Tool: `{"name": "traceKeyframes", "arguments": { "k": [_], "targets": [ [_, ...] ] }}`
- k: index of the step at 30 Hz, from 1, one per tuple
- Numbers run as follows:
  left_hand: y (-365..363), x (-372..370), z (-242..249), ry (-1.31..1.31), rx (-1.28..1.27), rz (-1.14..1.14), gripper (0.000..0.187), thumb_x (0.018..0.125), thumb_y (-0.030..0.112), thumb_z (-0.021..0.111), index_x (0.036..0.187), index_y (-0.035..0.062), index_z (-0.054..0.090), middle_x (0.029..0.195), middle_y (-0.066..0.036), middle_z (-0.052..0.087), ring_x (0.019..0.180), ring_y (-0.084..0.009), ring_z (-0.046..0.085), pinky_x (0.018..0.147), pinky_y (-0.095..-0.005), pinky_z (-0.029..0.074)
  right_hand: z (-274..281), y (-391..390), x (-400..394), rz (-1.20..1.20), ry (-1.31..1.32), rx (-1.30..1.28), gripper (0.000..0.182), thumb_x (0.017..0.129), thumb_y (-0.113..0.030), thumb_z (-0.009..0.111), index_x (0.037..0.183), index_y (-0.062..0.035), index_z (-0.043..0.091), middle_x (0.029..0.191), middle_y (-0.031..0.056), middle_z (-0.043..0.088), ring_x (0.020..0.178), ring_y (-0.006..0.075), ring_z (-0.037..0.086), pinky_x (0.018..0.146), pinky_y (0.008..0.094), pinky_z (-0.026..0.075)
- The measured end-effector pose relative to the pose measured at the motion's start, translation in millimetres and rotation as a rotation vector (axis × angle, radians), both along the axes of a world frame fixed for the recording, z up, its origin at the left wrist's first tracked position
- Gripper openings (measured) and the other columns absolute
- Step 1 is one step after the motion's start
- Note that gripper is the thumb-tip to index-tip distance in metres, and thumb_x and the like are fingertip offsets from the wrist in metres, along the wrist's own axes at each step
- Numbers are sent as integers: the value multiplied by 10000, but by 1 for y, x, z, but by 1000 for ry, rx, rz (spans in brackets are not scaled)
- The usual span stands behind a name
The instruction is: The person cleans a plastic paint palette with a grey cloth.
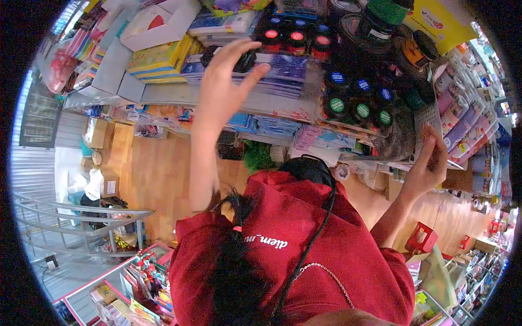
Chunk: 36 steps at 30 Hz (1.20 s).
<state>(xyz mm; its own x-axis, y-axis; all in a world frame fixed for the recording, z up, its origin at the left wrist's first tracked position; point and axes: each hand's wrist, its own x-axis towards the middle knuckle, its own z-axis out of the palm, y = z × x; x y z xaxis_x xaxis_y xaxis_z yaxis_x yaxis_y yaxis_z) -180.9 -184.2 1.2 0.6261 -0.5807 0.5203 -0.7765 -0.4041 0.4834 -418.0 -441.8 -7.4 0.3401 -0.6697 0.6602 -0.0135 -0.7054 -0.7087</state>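
My left hand reaches over the shelf, its fingers and thumb curled round a dark, round-topped bottle. Under and beside that hand lie flat blue-purple packs. To its right stand small bottles with red labels on their caps, and farther right are bottles with blue-labelled caps and green-labelled caps. At the right end of the shelf, the fingers of my right hand close on the lower edge of a grey printed sheet. The exact grip there is partly hidden.
Yellow packs and a white open box stand at the left. Clear-wrapped purple packs hang at the right. Below the shelf is a wooden floor. A metal railing and a goods-filled display bin lie at lower left.
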Motion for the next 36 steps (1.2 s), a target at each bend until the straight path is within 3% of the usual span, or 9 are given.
{"name": "traceKeyframes", "arguments": {
  "k": [2, 7, 13, 22, 25, 28, 31, 34, 36],
  "targets": [
    [11, 18, -1, -202, 106, 47, 521, 774, 311, 678, 1231, 134, 501, 1269, -117, 485, 1152, -287, 477, 964, -379, 373, 7, 6, 9, 64, -49, 18, 162, 886, -42, 539, 1003, 40, 615, 986, 148, 651, 922, 197, 623, 831, 296, 488],
    [46, 54, -6, -167, 203, 41, 741, 622, 444, 755, 1243, 144, 485, 1267, -112, 480, 1165, -330, 446, 990, -412, 354, 9, 29, 28, 189, 25, 21, 155, 882, -33, 539, 994, 36, 621, 967, 116, 654, 893, 156, 606, 822, 267, 466],
    [69, 76, 0, -131, 356, 58, 845, 564, 469, 772, 1276, 148, 447, 1278, -128, 470, 1189, -337, 428, 1008, -414, 338, 13, 50, 47, 258, 108, 58, 125, 868, -41, 562, 943, 8, 649, 930, 69, 664, 867, 125, 593, 808, 244, 446],
    [53, 97, 2, -153, 420, -108, 702, 678, 453, 725, 1251, 130, 481, 1247, -124, 518, 1178, -300, 466, 985, -381, 375, 11, 64, 63, 300, 101, 63, 115, 849, -18, 579, 936, 4, 651, 923, 63, 664, 863, 110, 591, 794, 242, 451],
    [45, 95, 3, -91, 426, -143, 699, 682, 559, 663, 1223, 143, 511, 1226, -124, 530, 1148, -323, 480, 965, -397, 389, 10, 64, 64, 258, 101, 10, 119, 854, -22, 576, 945, 3, 649, 936, 63, 661, 879, 112, 588, 797, 243, 452],
    [34, 84, 5, -148, 290, -194, 658, 708, 558, 644, 1216, 160, 519, 1211, -116, 543, 1152, -318, 479, 966, -389, 391, 9, 52, 57, 142, 53, -6, 147, 879, -60, 556, 983, 1, 641, 971, 61, 654, 905, 112, 582, 814, 247, 448],
    [11, 43, 15, 177, 182, -329, 702, 719, 540, 652, 1243, 104, 481, 1309, -151, 453, 1203, -334, 431, 990, -386, 368, 3, 26, 38, -2, 30, 108, 234, 926, -159, 509, 1064, -5, 619, 1042, 70, 637, 954, 132, 572, 875, 264, 423],
    [-25, -15, -18, 73, 31, -426, 838, 721, 495, 680, 1321, 13, 349, 1389, -228, 308, 1264, -372, 346, 1024, -387, 329, -18, -3, 31, -3, 163, 176, 309, 941, -218, 485, 1098, 21, 601, 1059, 103, 636, 965, 166, 569, 900, 273, 405],
    [-48, -46, -35, 108, -39, -400, 940, 714, 461, 701, 1357, -35, 226, 1409, -269, 223, 1288, -395, 294, 1042, -395, 303, -37, -17, 30, -10, 380, 240, 497, 941, -382, 438, 1114, 63, 577, 1058, 175, 629, 983, 234, 577, 896, 295, 400]
  ]
}}
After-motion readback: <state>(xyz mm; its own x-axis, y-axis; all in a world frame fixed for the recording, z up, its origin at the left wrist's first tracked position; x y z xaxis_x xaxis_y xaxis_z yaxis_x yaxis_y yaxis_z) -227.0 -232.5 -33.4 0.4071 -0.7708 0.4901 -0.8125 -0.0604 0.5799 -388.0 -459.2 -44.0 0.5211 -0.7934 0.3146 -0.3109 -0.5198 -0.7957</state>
